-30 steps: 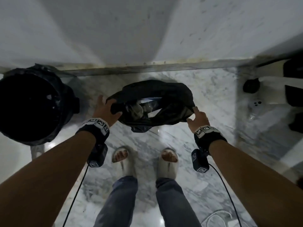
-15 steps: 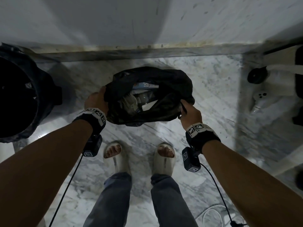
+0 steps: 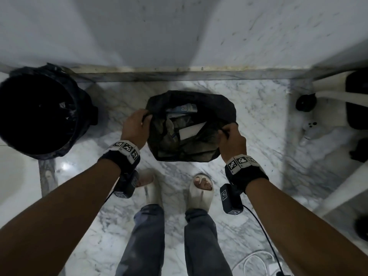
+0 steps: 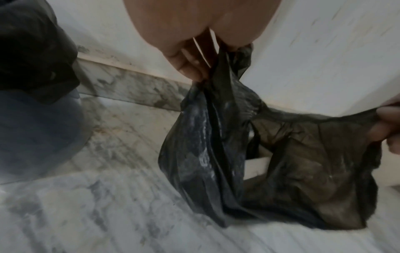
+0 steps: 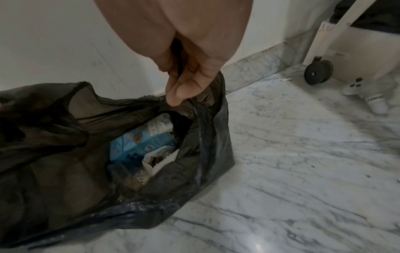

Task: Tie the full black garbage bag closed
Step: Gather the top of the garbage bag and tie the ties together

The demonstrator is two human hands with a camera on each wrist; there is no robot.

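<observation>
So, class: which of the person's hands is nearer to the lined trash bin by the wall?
Left. The left hand grips the garbage bag rim on the side facing the trash bin; the right hand grips the opposite rim, away from the bin.

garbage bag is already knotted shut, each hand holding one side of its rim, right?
Not knotted: the garbage bag gapes open, and the right wrist view shows a blue carton inside. The left hand and right hand do each hold one side of its rim.
</observation>
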